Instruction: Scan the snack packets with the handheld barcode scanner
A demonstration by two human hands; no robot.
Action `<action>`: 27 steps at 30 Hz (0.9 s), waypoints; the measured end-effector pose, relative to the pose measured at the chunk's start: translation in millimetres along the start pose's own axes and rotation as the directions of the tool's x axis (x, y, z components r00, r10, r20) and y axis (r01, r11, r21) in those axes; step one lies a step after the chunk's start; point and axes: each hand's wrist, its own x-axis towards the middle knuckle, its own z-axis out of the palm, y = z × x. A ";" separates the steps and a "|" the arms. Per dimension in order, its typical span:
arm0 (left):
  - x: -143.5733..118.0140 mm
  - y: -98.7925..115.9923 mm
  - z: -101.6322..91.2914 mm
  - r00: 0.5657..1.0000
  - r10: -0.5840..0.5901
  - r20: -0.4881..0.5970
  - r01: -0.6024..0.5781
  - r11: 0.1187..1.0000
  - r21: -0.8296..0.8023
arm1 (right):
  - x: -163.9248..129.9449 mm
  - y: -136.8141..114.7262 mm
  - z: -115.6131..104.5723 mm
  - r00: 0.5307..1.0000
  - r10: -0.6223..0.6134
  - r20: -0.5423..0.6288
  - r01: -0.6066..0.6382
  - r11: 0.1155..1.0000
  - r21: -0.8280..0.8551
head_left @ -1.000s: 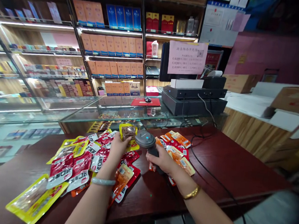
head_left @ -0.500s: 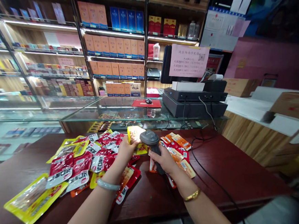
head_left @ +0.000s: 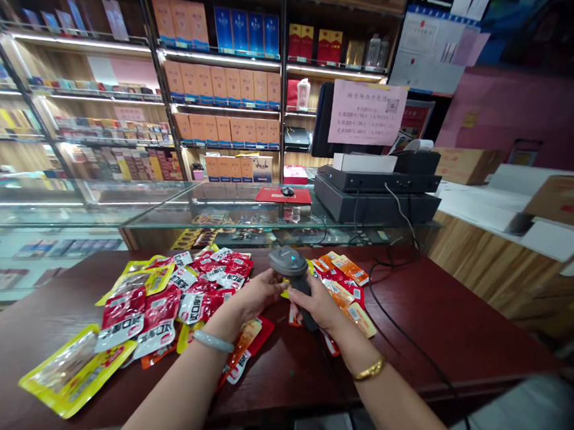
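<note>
**shopwatcher:** Standing by the dark red table (head_left: 431, 332) right now. The right hand (head_left: 317, 305) is wrapped tight around the handle of a grey barcode scanner (head_left: 290, 268), just about dead center of the frame, scanner head up top and pointing away. Its black cable (head_left: 406, 343) trails off over the table toward the right.

**aisle_nine:** And the left hand?

**shopwatcher:** The left hand (head_left: 255, 293) is right up against the scanner, fingers curled in. There's a sliver of a yellow packet (head_left: 285, 293) peeking out between the two hands, but I honestly can't tell if the left one is gripping it or just resting there. Jade-looking bangle (head_left: 213, 342) on that wrist, gold bracelet (head_left: 369, 369) on the other.

**aisle_nine:** What's around them?

**shopwatcher:** Snack packets everywhere. Red and white ones (head_left: 161, 304) heaped left of center, a big yellow one (head_left: 73, 374) at the lower left, orange ones (head_left: 344, 282) just right of the scanner. Cash register (head_left: 375, 192) sits on the glass counter (head_left: 227, 213) behind, upper middle.
</note>
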 end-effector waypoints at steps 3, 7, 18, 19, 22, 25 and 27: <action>2.2 8.7 -3.6 0.987 0.154 -0.048 -0.145 0.979 0.145 | 0.9 2.4 -0.6 1.000 -0.016 -0.011 0.016 1.000 -0.020; 2.8 27.6 -31.4 0.900 0.314 -0.303 -0.070 0.790 0.609 | 1.4 3.3 -1.0 1.000 -0.010 -0.011 0.010 0.999 -0.037; -15.6 39.7 -66.5 0.770 0.289 -0.568 0.598 -0.019 0.801 | 0.7 4.7 -0.5 1.000 0.017 0.016 -0.016 1.000 -0.021; -14.7 40.4 -66.9 0.774 0.277 -0.570 0.599 -0.024 0.801 | 0.3 3.5 -0.1 1.000 0.016 0.015 -0.016 1.000 -0.023; -12.4 42.0 -68.2 0.791 0.262 -0.553 0.571 0.006 0.821 | -0.2 0.9 0.2 1.000 0.027 0.008 -0.027 0.999 -0.026; -10.2 41.5 -67.2 0.820 0.308 -0.483 0.468 0.128 0.875 | 1.4 2.1 -1.6 1.000 0.027 -0.012 -0.027 0.999 -0.026; -7.5 38.8 -63.3 0.817 0.349 -0.459 0.378 0.278 0.883 | 3.3 4.9 -3.9 0.999 0.015 -0.046 -0.016 1.000 -0.026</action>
